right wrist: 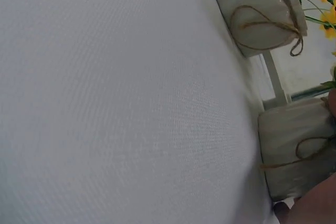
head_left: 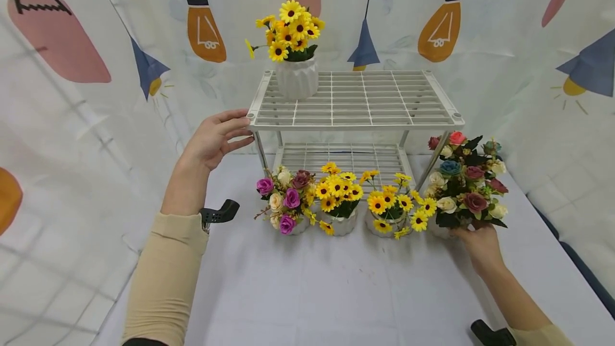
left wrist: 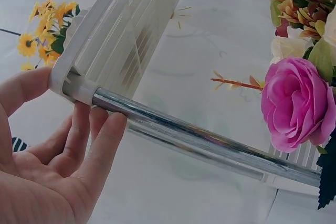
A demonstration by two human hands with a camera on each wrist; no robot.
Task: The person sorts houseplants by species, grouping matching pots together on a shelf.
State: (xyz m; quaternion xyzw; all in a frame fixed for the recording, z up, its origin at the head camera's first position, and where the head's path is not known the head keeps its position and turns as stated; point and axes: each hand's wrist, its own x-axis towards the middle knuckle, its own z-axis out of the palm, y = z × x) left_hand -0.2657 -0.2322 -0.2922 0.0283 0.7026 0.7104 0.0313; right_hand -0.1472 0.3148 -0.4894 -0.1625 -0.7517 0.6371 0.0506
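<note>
My left hand (head_left: pixel 216 138) holds the near left corner of a white two-tier wire shelf rack (head_left: pixel 375 126), its fingers at the top tier's corner and the metal post (left wrist: pixel 210 137). On the right, my right hand (head_left: pixel 480 244) grips a white flowerpot (right wrist: pixel 294 145) tied with twine and filled with mixed roses (head_left: pixel 473 186). This pot stands on the table beside the rack's front right post. A pot of yellow daisies (head_left: pixel 297 79) sits on the left of the top tier.
In front of the rack stand a pot of purple and cream roses (head_left: pixel 290 196) and two pots of yellow daisies, one in the middle (head_left: pixel 343 223) and one to its right (head_left: pixel 389 223). A white cloth covers the table (head_left: pixel 312 292). Behind hangs a printed curtain (head_left: pixel 317 41).
</note>
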